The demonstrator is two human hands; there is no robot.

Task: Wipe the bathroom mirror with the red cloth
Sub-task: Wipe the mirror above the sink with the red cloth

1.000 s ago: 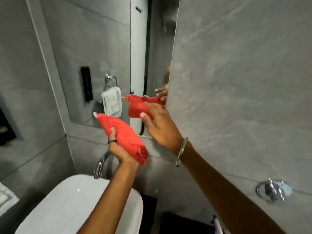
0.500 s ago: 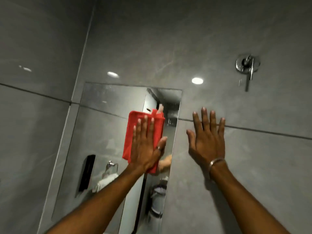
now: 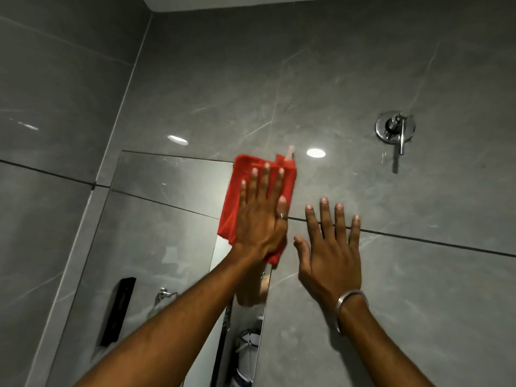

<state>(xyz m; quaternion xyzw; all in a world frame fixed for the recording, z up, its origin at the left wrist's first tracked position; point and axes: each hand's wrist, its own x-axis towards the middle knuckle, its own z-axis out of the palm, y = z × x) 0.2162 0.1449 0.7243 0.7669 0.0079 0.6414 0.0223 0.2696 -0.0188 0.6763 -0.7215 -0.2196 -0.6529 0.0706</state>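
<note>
A tall mirror (image 3: pixel 156 233) is set into the grey tiled wall at centre left. The red cloth (image 3: pixel 237 196) lies flat against the mirror's upper right corner, its top edge reaching past the mirror's top. My left hand (image 3: pixel 262 216) presses on the cloth with flat, spread fingers and a ring on the thumb. To the right of the mirror, my right hand (image 3: pixel 329 252) rests flat on the bare tile with fingers apart, a metal bangle on its wrist, holding nothing.
A chrome wall valve (image 3: pixel 395 129) with a lever sits on the tile at upper right. The mirror reflects a black wall panel (image 3: pixel 118 311), a towel ring (image 3: pixel 164 294) and a doorway. The left wall meets the mirror wall in a corner (image 3: pixel 134 79).
The view tilted up from the sink. My left hand laid the cloth flat on the mirror and slid it up to the top right corner; my right hand went onto the tile.
</note>
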